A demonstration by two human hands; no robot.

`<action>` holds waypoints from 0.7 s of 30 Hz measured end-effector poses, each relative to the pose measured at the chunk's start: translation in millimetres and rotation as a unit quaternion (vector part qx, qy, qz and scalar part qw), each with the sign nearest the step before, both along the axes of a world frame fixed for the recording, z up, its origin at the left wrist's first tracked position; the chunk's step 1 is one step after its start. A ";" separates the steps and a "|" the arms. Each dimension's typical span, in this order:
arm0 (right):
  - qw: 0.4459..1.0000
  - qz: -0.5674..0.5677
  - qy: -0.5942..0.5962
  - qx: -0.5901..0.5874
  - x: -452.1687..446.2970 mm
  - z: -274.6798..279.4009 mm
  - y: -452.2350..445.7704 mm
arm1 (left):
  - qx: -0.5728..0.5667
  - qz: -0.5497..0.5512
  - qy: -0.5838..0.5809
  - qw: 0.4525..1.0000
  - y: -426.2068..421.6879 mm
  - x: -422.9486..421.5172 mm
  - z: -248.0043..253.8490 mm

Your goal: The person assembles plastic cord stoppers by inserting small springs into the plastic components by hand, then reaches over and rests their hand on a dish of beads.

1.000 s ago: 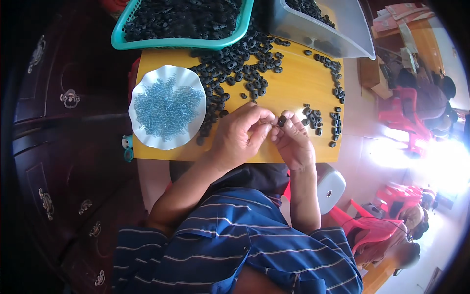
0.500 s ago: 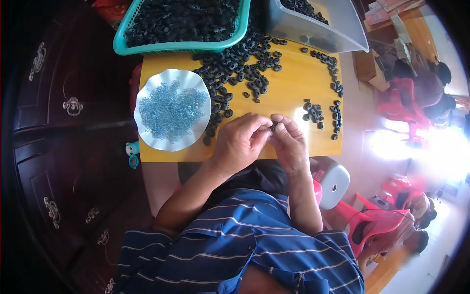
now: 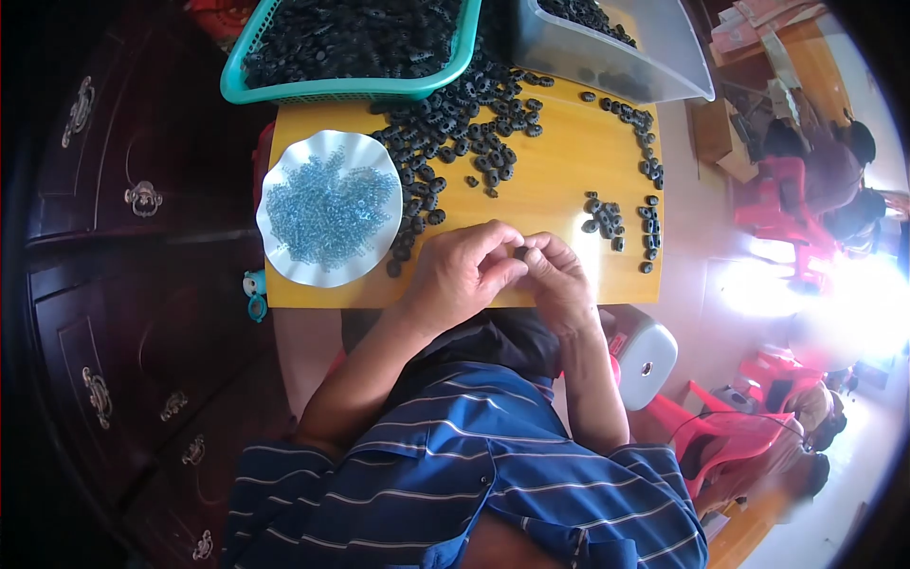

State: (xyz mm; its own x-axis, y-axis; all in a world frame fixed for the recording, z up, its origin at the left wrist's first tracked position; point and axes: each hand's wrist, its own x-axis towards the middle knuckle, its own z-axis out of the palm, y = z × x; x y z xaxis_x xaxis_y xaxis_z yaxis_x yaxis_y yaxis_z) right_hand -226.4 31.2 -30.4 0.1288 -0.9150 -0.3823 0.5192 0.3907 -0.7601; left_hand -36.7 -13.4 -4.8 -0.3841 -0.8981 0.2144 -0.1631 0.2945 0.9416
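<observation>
My left hand (image 3: 462,272) and my right hand (image 3: 563,282) meet above the front of the table, fingertips nearly touching. Pinched between them is a small black cord lock (image 3: 520,252), mostly covered by the fingers. Both hands are closed, thumb against fingers. To the left stands a white wavy-edged plate (image 3: 275,258) heaped with small metal springs (image 3: 332,209). Loose black cord locks (image 3: 488,156) spread over the table beyond my hands. A smaller group of cord locks (image 3: 605,218) lies right of my right hand.
A green basket (image 3: 351,93) full of black pieces stands at the back left of the yellow table (image 3: 550,190). Beside it is a clear plastic bin (image 3: 626,71). Cord locks line the right edge. Other people sit on pink chairs (image 3: 735,441) at the far right.
My fingers have shifted slightly around the cord lock, which is now more hidden. My view has moved a little; the plate and loose pieces otherwise look the same.
</observation>
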 end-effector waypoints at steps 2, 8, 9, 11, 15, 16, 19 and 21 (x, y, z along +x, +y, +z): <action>0.999 0.014 -0.030 0.006 3.0 4.1 -1.0 | 0.022 -0.020 0.035 0.999 0.7 1.5 -2.4; 0.991 0.050 -0.122 -0.004 18.6 12.1 -12.8 | -0.034 0.002 0.037 0.999 -1.5 11.2 8.4; 0.987 0.062 -0.146 -0.018 20.6 13.4 -15.4 | -0.036 0.005 0.038 0.999 -2.5 12.7 9.9; 0.992 0.061 -0.112 -0.007 25.1 21.2 -17.5 | -0.044 -0.001 0.049 0.998 -3.5 15.2 12.1; 0.992 0.101 -0.071 -0.021 16.8 14.2 -21.8 | -0.011 -0.003 0.111 0.994 -2.8 15.2 8.6; 0.992 0.102 -0.071 -0.022 17.9 15.4 -23.3 | -0.020 0.013 0.092 0.996 -2.6 15.9 8.6; 0.991 0.064 0.109 -0.037 25.0 17.7 -33.1 | -0.055 0.041 0.041 0.997 -1.5 16.7 6.5; 0.943 0.030 0.312 -0.107 26.8 9.8 -49.6 | -0.081 0.052 0.010 0.995 0.4 15.7 5.8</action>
